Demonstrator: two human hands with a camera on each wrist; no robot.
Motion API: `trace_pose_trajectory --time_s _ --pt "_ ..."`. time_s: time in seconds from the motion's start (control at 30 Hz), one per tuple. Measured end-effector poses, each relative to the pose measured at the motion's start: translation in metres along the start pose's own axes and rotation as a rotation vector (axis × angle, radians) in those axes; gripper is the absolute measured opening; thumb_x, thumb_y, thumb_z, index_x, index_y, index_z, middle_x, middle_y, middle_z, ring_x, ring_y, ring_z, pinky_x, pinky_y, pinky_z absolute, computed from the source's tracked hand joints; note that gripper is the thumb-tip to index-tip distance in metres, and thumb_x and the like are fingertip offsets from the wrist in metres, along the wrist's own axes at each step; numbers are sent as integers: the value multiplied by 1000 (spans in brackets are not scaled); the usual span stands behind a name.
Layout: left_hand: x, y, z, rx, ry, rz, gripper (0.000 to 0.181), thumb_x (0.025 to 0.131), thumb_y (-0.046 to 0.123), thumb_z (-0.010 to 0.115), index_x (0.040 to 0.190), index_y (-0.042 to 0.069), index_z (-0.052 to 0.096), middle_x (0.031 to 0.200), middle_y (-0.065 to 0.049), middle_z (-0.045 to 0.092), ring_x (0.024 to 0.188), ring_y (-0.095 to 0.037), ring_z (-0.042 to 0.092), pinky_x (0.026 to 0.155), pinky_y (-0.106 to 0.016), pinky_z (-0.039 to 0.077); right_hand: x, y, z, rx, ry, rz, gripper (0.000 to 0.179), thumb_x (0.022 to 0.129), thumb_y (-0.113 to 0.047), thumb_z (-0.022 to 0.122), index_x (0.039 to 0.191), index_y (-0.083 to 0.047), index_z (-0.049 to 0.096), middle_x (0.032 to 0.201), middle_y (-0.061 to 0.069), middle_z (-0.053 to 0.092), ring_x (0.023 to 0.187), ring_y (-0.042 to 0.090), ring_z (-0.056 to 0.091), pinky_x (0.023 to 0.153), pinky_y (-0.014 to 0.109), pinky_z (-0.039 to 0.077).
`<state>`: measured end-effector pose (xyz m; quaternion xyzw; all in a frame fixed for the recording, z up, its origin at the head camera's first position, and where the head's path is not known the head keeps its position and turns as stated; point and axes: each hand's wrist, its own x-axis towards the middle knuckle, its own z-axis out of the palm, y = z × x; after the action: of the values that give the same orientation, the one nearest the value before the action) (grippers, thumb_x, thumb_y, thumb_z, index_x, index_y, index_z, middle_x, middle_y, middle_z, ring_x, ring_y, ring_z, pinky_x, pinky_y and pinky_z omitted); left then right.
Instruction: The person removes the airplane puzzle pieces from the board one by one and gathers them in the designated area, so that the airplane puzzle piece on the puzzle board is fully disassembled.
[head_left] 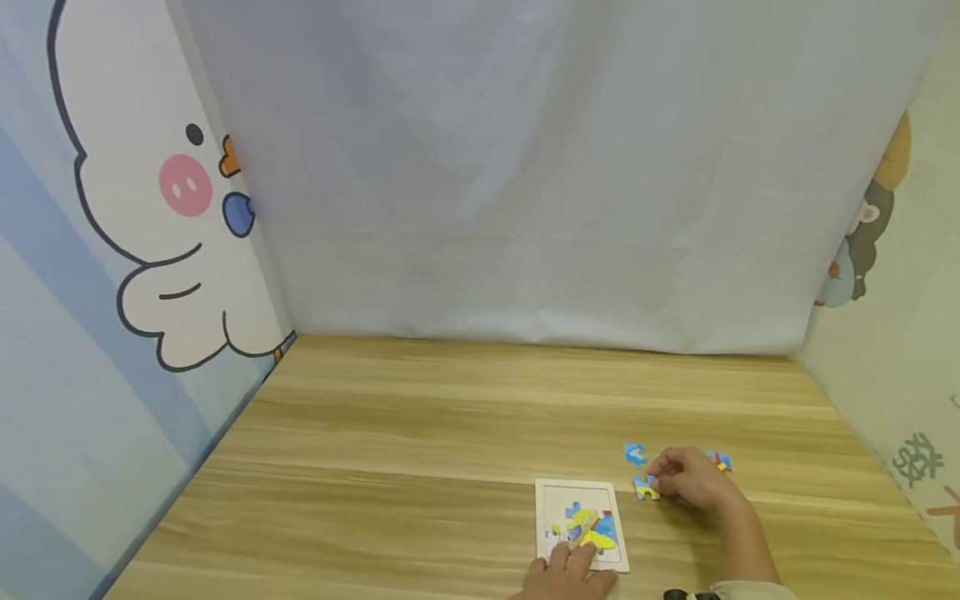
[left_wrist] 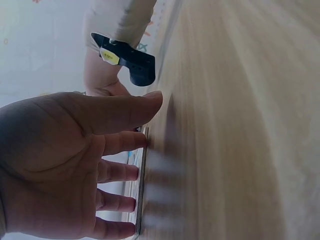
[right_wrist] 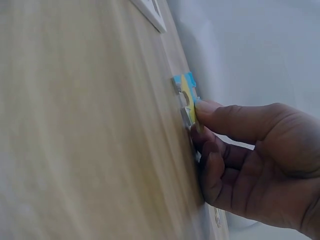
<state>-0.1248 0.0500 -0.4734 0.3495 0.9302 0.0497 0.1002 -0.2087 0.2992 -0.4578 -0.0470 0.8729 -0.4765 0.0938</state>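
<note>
A white-framed jigsaw board lies on the table with part of a yellow airplane picture filled in. My left hand rests its fingers on the board's near edge; in the left wrist view the fingers of that hand are straight and spread. To the right of the board, my right hand pinches a puzzle piece between thumb and fingertips, mostly hidden by the fingers. Right at those fingertips lies a blue and yellow puzzle piece, seen closer in the right wrist view beside the right hand.
A blue and white puzzle piece lies just beyond the fingers. Another piece with red and blue is partly behind the right hand. The wooden table meets a grey curtain at the back and printed walls at both sides.
</note>
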Motion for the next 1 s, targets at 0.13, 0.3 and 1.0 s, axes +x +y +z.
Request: trace_pose_trajectory --time_s 0.13,0.3,1.0 --pt "0 -2 -2 -9 -17 11 49 87 64 42 126 37 55 129 8 43 113 -19 41 79 -41 42 0 -1 1 14 0 1 12 83 1 63 92 7 58 74 5 54 66 18 49 53 28 43" --pt "0 -2 1 -3 14 32 49 88 64 41 126 37 56 128 7 44 111 -18 42 76 -40 43 -2 -3 2 4 29 32 12 82 2 63 92 7 59 74 5 55 66 18 50 54 29 44" --pt "-3 -4 2 20 76 39 49 88 64 38 126 37 55 128 7 45 111 -19 43 77 -41 43 -18 -17 12 -15 79 -57 25 83 -6 67 105 6 61 90 8 61 83 19 54 70 28 47"
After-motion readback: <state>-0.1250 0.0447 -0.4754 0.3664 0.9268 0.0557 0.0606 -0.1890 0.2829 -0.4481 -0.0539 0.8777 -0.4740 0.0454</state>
